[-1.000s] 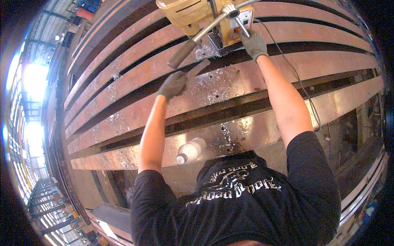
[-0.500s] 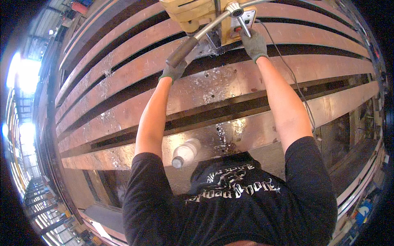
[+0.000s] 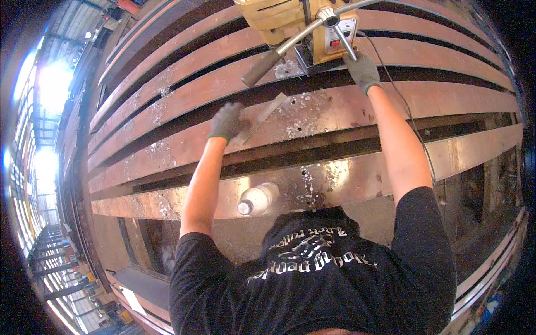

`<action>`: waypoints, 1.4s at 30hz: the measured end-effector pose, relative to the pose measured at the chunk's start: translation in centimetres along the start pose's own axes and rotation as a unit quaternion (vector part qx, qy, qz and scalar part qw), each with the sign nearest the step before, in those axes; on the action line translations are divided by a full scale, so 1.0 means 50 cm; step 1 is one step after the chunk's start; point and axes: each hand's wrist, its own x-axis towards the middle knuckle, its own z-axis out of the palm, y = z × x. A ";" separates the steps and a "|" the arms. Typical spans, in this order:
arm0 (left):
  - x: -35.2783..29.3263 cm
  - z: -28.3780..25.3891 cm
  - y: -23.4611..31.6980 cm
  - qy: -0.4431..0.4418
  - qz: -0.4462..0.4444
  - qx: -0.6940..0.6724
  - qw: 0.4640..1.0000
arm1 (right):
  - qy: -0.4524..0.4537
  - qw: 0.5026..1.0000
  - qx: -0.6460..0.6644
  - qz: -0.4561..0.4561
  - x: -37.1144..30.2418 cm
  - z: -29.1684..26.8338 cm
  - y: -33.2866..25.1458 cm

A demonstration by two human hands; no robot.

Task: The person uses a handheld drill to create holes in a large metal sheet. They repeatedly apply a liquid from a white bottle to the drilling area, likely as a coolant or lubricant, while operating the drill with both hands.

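Note:
A yellow drill press (image 3: pixel 271 19) with a spoked feed handle (image 3: pixel 261 68) stands on the reddish-brown steel beams at the top of the view. My right hand (image 3: pixel 363 71), in a grey glove, is against its lower right side, below the control panel (image 3: pixel 341 37) with a red switch. One spoke ends in front of that hand, and its fingertips are hidden. My left hand (image 3: pixel 226 121), gloved alike, is slightly blurred, with curled fingers, above a beam. Right beside it is a thin flat metal strip (image 3: pixel 263 118); whether the hand holds it is unclear.
Metal shavings (image 3: pixel 306 109) and small dark holes mark the beams (image 3: pixel 173 156). A clear bottle (image 3: pixel 259 199) lies on the nearest beam. Dark gaps separate the beams. A black cable (image 3: pixel 403 100) runs from the drill press past my right forearm.
My left hand has drawn back from below the feed handle toward me, and the metal strip now shows beside it. My right hand stays at the machine. The whole view has shifted a little.

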 end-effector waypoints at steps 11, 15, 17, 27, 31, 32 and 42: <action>0.161 -0.537 0.362 0.417 0.009 -0.426 0.803 | 0.083 0.912 -0.370 -0.157 0.084 -0.387 -0.054; 0.278 -0.512 0.335 0.543 0.051 -0.480 0.688 | 0.127 0.888 -0.391 -0.207 0.073 -0.390 -0.087; 0.360 -0.500 0.285 0.543 0.186 -0.495 0.653 | 0.167 0.897 -0.373 -0.166 0.039 -0.349 -0.079; 0.552 -0.538 0.157 0.370 0.329 -0.590 0.639 | 0.290 0.877 -0.324 -0.205 -0.143 -0.231 -0.234; 0.543 -0.548 0.156 0.301 0.367 -0.571 0.670 | 0.219 0.872 -0.360 -0.249 -0.120 -0.277 -0.214; 0.528 -0.554 0.162 0.281 0.405 -0.565 0.662 | 0.208 0.862 -0.371 -0.275 -0.106 -0.301 -0.197; 0.430 -0.620 0.089 0.205 0.294 -0.409 0.839 | 0.350 0.825 -0.254 -0.364 -0.044 -0.373 -0.223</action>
